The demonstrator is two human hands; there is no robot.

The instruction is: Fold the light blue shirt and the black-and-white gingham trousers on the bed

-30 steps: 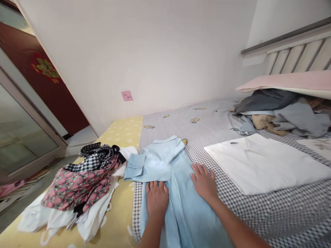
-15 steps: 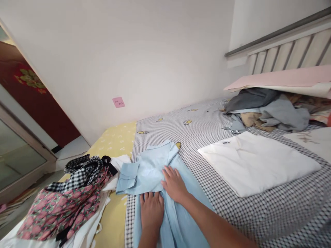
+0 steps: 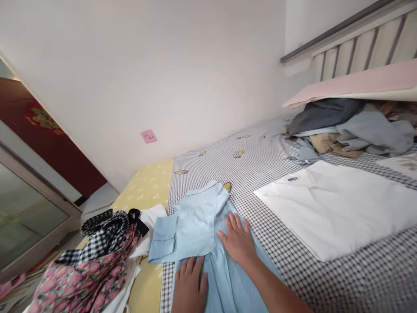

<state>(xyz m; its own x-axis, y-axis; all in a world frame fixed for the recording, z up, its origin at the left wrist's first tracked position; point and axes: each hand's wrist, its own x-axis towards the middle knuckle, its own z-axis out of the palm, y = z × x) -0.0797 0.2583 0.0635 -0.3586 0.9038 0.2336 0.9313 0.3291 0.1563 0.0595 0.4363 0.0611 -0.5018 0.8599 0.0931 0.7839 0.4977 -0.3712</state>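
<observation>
A light blue garment with a collar, which looks like a shirt dress [image 3: 195, 226], lies on the bed, its collar toward the wall. One sleeve is folded over and sticks out to the left. My left hand [image 3: 190, 282] rests flat on the lower part, just below the sleeve's level, fingers stretched out. Farther right, my right hand [image 3: 239, 241] lies flat on the garment's right side with its fingers spread. Neither hand grips the cloth.
Left of the garment lies a heap with a pink floral cloth [image 3: 84, 282] and a black-and-white checked cloth [image 3: 104, 234]. A folded white shirt [image 3: 339, 204] lies at right. Behind it, grey clothes [image 3: 374, 130] are piled under a pink board [image 3: 358, 87]. A wall [image 3: 195, 78] bounds the bed.
My right hand has slid to the right across the blue garment. My left hand stays on its lower part. The view has shifted a little.
</observation>
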